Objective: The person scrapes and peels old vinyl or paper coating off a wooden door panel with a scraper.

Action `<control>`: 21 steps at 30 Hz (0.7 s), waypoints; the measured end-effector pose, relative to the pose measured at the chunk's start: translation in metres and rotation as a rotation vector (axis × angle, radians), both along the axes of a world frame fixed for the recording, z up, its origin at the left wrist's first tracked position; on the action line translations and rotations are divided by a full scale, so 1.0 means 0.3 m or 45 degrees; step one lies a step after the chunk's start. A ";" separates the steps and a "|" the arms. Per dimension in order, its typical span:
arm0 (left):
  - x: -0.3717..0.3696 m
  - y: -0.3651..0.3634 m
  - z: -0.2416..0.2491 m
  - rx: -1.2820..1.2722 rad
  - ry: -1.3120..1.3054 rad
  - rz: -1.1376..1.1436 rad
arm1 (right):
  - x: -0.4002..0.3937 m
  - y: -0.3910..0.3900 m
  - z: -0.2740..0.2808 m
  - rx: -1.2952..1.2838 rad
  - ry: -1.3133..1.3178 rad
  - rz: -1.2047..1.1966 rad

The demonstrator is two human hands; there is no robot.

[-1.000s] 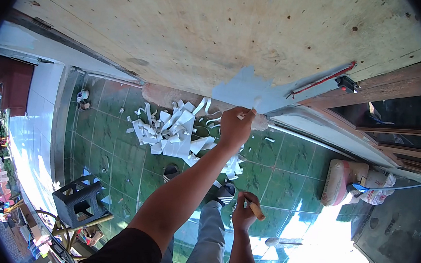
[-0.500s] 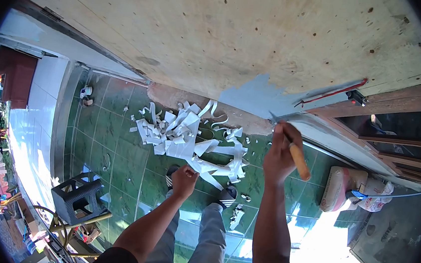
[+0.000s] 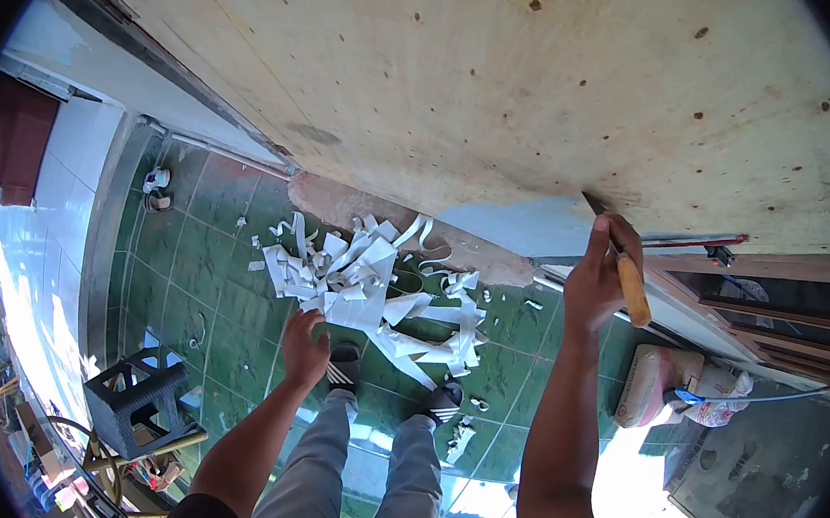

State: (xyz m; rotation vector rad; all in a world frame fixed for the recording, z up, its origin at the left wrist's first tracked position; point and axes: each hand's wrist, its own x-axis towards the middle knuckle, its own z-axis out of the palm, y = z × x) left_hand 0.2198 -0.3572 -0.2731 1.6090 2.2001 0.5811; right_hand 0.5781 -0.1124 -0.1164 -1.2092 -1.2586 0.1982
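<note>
My right hand [image 3: 599,280] is closed round the wooden handle of a knife [image 3: 636,296]. Its short dark blade pokes out above my fingers and meets the wooden panel [image 3: 430,83], near the edge of a remaining grey-blue patch [image 3: 517,224]. How wide the blade is does not show clearly. My left hand [image 3: 304,350] hangs free at the lower left, fingers apart and holding nothing. Beyond it on the floor lies a heap of peeled white strips [image 3: 356,311], curled and tangled.
Green tiles [image 3: 240,342] cover the floor, with small scraps scattered about. A dark plastic stool [image 3: 141,398] stands at left. Filled sacks [image 3: 659,384] lean by the right wall, near a blue-headed long handle [image 3: 687,395]. A red strip [image 3: 698,244] runs along the panel's lower right.
My right hand has moved up and right with the knife, bringing the blade to the panel. My left hand has shifted left and its fingers have opened out. The view has shifted slightly.
</note>
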 end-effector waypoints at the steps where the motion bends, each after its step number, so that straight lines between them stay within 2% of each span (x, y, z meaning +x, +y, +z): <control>1: -0.035 0.018 0.001 -0.093 -0.096 0.076 | -0.002 -0.003 -0.013 -0.045 -0.012 0.008; 3: -0.098 0.056 -0.001 -0.271 -0.288 0.222 | 0.023 0.002 -0.051 -0.125 -0.039 0.020; 4: -0.125 0.068 -0.019 -0.186 -0.162 0.191 | 0.029 0.002 -0.066 -0.151 -0.028 0.043; 7: -0.214 0.086 -0.012 -0.251 -0.068 0.147 | 0.055 -0.011 -0.047 -0.152 -0.070 0.001; 8: -0.254 0.073 -0.058 -0.185 -0.176 0.208 | 0.049 -0.011 -0.035 -0.139 0.011 -0.009; 11: -0.300 0.091 0.000 -0.368 0.074 0.169 | 0.029 -0.005 -0.070 -0.186 0.224 -0.049; 12: -0.306 0.095 0.019 -0.437 0.051 0.196 | 0.031 -0.003 -0.063 -0.178 0.167 -0.018; 14: -0.326 0.071 -0.013 -0.349 0.115 0.129 | 0.043 -0.007 -0.040 -0.164 0.053 0.036; 17: -0.327 0.054 -0.030 -0.286 0.151 0.045 | 0.034 -0.005 -0.092 -0.165 0.265 0.003; 20: -0.301 0.032 -0.031 -0.326 0.142 0.031 | 0.036 -0.009 -0.047 -0.176 0.115 0.037; 21: -0.287 0.042 -0.031 -0.340 0.136 0.039 | 0.033 -0.003 -0.058 -0.161 0.174 0.020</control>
